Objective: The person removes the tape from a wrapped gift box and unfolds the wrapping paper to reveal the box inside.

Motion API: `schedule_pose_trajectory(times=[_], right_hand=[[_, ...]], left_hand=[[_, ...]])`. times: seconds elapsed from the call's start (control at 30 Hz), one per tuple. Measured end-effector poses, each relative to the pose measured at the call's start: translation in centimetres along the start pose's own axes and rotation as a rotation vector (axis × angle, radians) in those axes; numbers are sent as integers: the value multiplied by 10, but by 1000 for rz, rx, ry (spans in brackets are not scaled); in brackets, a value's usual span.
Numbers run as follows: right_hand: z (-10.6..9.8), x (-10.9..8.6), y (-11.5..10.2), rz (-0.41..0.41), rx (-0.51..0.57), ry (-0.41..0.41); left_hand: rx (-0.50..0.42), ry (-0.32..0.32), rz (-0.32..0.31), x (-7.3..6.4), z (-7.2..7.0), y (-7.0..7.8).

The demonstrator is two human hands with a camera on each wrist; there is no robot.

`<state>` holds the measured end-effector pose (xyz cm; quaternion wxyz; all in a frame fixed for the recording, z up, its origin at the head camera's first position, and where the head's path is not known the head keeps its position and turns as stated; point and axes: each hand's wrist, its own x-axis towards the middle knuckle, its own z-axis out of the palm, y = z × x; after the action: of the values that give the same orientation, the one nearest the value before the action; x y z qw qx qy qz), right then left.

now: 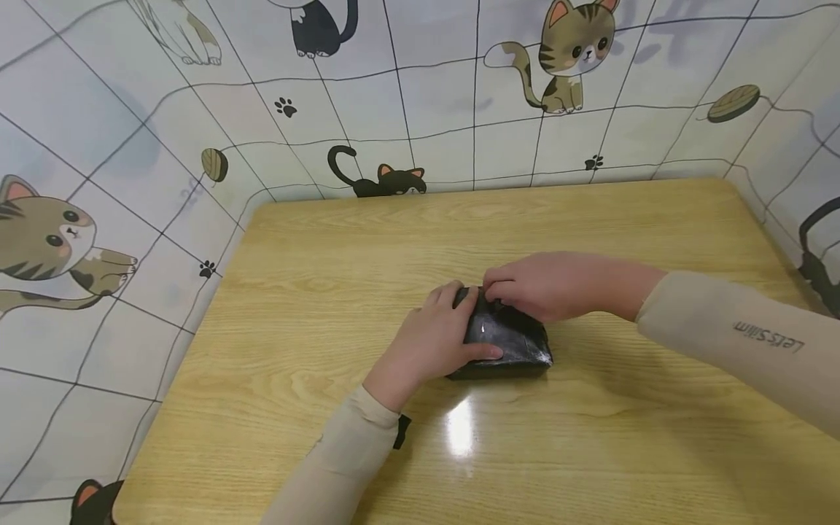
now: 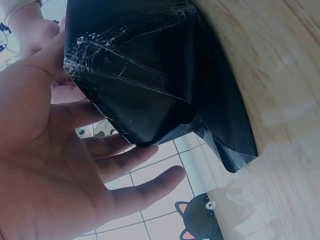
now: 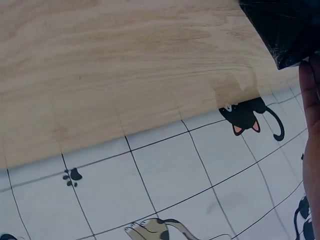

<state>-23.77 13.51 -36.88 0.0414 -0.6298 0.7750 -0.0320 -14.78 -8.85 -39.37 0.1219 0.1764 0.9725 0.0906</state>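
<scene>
A black wrapped package (image 1: 508,341), shiny and creased, lies on the wooden table. My left hand (image 1: 429,335) holds its left side, thumb across the top and fingers over the far left edge. Seen in the left wrist view, a folded flap of the black wrapping (image 2: 227,145) sticks out at one end of the package, near the left hand's fingers (image 2: 142,197). My right hand (image 1: 551,284) bends over the far top edge and pinches the wrapping there; its fingertips are partly hidden. Only a corner of the package (image 3: 290,35) enters the right wrist view.
The wood-grain table (image 1: 295,313) meets a wall covering with cat drawings (image 1: 440,109) at the back and sides. A small black piece (image 1: 402,432) shows beside the left sleeve (image 1: 348,452); what it is I cannot tell.
</scene>
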Motion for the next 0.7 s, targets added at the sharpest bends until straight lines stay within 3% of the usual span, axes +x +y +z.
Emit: schedule_pose_trajectory(times=[0.1,0.2,0.37,0.47,0.57,0.7], right_hand=[[1,-5,2,4,62,55],[6,-5,2,-35,35,131],[16,-1,-4,-136,-233,238],[17,-2,-10,-159,-443,193],[14,-2,-18,-178,-599,95],[10,2,-25,-177,-655,10]], left_hand=[[10,2,-3,0,0,0],[9,-5,-4,0,0,0],[0,-15,-5,0,-1,1],[-2,-16,-6,0,-2,2],[2,-13,-9,0,-2,2],[7,-7,-10,0,-2,2]])
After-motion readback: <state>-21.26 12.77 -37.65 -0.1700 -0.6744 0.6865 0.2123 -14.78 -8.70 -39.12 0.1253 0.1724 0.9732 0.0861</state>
